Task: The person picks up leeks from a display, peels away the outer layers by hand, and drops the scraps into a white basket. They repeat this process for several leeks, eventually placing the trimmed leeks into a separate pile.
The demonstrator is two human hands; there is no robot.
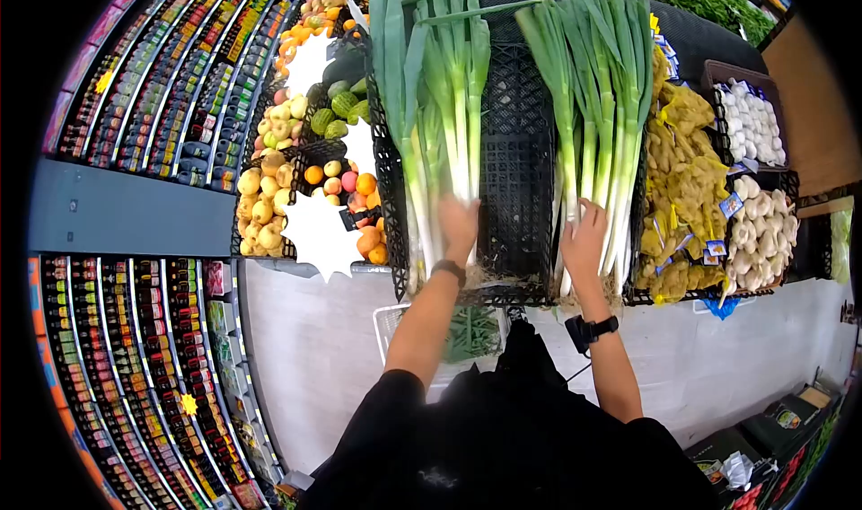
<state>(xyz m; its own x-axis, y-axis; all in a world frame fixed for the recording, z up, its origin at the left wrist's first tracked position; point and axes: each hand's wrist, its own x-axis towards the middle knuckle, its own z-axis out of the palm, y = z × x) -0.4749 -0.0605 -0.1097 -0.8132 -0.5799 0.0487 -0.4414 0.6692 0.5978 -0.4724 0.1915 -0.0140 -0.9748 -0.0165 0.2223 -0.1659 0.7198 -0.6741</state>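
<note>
Two bunches of leeks lie in a black plastic crate [516, 151], white ends toward me and green tops pointing away. My left hand [457, 227] rests on the white stalks of the left leeks [460, 133], its fingers partly blurred, so its grip cannot be made out. My right hand [584, 232] lies on the white stalks of the right leeks [606, 124], with its fingers apart. Between the two bunches the black mesh of the crate shows. A dark band is on each wrist.
Fruit [265, 205] lies in crates at left, beside long bottle shelves [162, 79]. Bagged yellow-netted produce [687, 151], garlic [761, 232] and white mushroom-like produce [750, 124] stand at right. Below the crate is a white basket [386, 321] holding green pieces.
</note>
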